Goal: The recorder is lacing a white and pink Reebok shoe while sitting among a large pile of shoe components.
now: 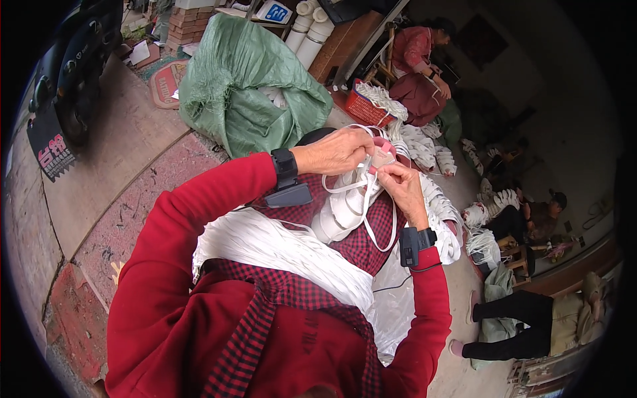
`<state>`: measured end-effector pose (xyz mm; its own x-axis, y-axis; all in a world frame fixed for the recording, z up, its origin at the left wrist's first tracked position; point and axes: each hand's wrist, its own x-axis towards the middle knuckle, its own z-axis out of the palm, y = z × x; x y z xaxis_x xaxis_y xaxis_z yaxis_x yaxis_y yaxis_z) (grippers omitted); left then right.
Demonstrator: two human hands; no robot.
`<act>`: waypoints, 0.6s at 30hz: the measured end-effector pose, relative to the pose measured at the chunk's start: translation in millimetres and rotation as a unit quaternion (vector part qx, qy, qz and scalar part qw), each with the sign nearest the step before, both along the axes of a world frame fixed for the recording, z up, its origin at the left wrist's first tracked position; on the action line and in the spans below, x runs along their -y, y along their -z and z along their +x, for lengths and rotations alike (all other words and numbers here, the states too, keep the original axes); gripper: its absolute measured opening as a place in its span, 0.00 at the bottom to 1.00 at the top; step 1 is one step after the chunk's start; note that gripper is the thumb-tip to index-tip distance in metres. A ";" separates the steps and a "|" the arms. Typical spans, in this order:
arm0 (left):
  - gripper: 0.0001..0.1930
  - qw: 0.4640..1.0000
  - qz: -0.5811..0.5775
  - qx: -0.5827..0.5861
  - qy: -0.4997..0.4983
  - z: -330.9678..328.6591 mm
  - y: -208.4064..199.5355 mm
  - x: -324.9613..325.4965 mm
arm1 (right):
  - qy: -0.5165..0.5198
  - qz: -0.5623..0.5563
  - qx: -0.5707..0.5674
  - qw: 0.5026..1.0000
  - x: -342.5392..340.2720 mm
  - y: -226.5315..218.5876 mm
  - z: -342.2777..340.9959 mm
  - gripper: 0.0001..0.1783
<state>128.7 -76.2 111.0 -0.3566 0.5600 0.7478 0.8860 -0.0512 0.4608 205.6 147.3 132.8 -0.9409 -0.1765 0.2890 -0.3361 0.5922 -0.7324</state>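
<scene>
A white shoe [337,211] with a pink lining rests on my lap, its opening pointing away from me. A white shoelace [369,229] runs through its upper part and hangs in loose loops over it. My left hand [340,150] is closed in a pinch on the lace at the left of the opening. On the other side my right hand [405,189] pinches the lace close to the shoe's tongue. Fingertips partly hide the eyelets. Across my lap, over a checked apron [239,345], lies a thick bundle of white laces [285,255].
A green woven sack [249,86] stands ahead to the left. Lines of white shoes [421,147] lie at the right, by a red basket [367,106] of laces. A seated person [418,73] works beyond; other people are at the right. A scooter [73,79] stands far left.
</scene>
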 end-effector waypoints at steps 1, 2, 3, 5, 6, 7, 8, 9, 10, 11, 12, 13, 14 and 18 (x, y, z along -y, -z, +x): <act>0.11 0.996 -0.045 0.064 -0.042 -10.7 2.5 0.1 | -0.004 0.003 -0.001 1.000 0.4 2.6 -1.9 0.10; 0.07 0.999 -0.021 0.009 -0.036 -8.8 6.3 -5.0 | 0.018 -0.002 -0.007 1.000 1.3 6.8 -0.7 0.10; 0.07 0.999 -0.020 0.009 -0.035 -9.4 7.5 -10.6 | 0.040 -0.007 -0.013 0.999 1.5 9.4 -0.5 0.09; 0.06 0.987 -0.115 0.094 -0.067 -10.4 8.2 -20.9 | 0.067 0.009 -0.025 0.997 6.6 6.6 -1.2 0.10; 0.06 0.996 -0.011 0.018 -0.085 -11.3 15.2 -26.4 | 0.121 0.041 -0.013 0.992 13.1 2.4 0.8 0.10; 0.06 0.996 -0.011 0.018 -0.086 -12.3 21.0 -26.4 | 0.175 0.073 -0.001 0.982 18.9 0.6 1.6 0.10; 0.06 0.994 -0.034 0.044 -0.099 -8.1 19.8 -26.5 | 0.177 0.075 -0.002 0.981 19.5 0.7 2.1 0.10; 0.06 0.990 -0.058 0.070 -0.112 -5.2 17.2 -26.8 | 0.168 0.125 -0.054 0.976 19.8 1.7 2.9 0.09; 0.08 0.987 -0.088 0.068 -0.117 -7.3 14.4 -27.9 | 0.158 0.174 -0.105 0.966 18.7 2.0 3.6 0.09; 0.08 0.987 -0.087 0.069 -0.117 -7.5 16.8 -28.1 | 0.157 0.175 -0.104 0.966 17.3 2.0 4.5 0.09; 0.08 0.992 -0.048 0.049 -0.108 -7.3 19.8 -27.6 | 0.138 0.147 -0.067 0.977 15.0 1.6 5.3 0.08; 0.09 0.995 -0.010 0.029 -0.100 -7.1 22.8 -27.1 | 0.118 0.117 -0.029 0.986 13.4 1.8 5.6 0.08; 0.09 0.995 -0.010 0.027 -0.096 -6.7 23.5 -28.9 | 0.121 0.118 -0.030 0.985 10.5 3.2 4.4 0.08; 0.11 0.994 0.004 0.043 -0.100 -5.9 18.9 -31.5 | 0.086 -0.039 0.059 0.994 0.8 7.0 -4.0 0.06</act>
